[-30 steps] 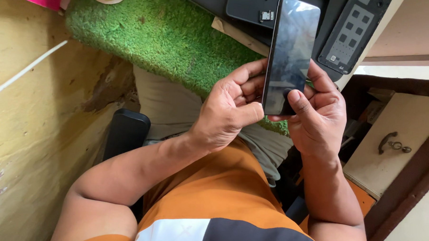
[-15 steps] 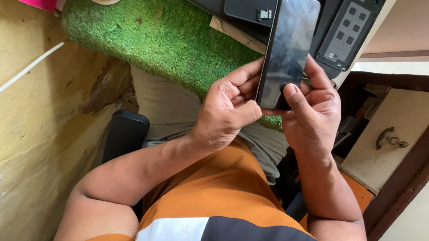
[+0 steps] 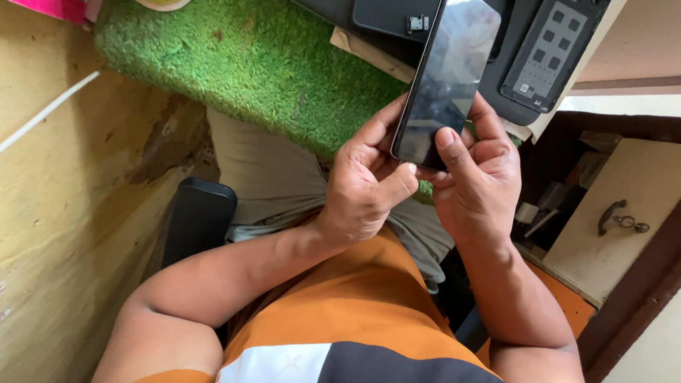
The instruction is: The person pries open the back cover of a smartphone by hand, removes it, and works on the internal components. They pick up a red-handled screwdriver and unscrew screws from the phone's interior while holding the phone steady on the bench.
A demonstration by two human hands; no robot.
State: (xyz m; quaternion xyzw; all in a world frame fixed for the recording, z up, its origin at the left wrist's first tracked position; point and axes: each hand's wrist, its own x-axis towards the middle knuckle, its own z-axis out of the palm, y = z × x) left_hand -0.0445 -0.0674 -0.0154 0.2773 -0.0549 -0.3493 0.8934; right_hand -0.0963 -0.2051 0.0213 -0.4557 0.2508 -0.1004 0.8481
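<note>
I hold a black smartphone [image 3: 449, 74] with a dark glossy screen up in front of me, over the edge of a green turf mat [image 3: 262, 68]. My left hand [image 3: 367, 185] grips its lower left corner, thumb pressed near the bottom edge. My right hand [image 3: 481, 174] cups the lower right side, thumb resting on the screen's bottom. The phone tilts slightly to the right, its top over a black device [image 3: 392, 12].
A grey panel with small square cutouts [image 3: 545, 51] lies on the black device at the top right. An open cupboard door with a metal handle [image 3: 619, 216] stands at the right. A yellow wall [image 3: 46, 189] is at the left, a black chair arm [image 3: 200, 220] beside my leg.
Both hands and the phone have shifted slightly left and lower in view. My right thumb has moved onto the bottom of the screen.
</note>
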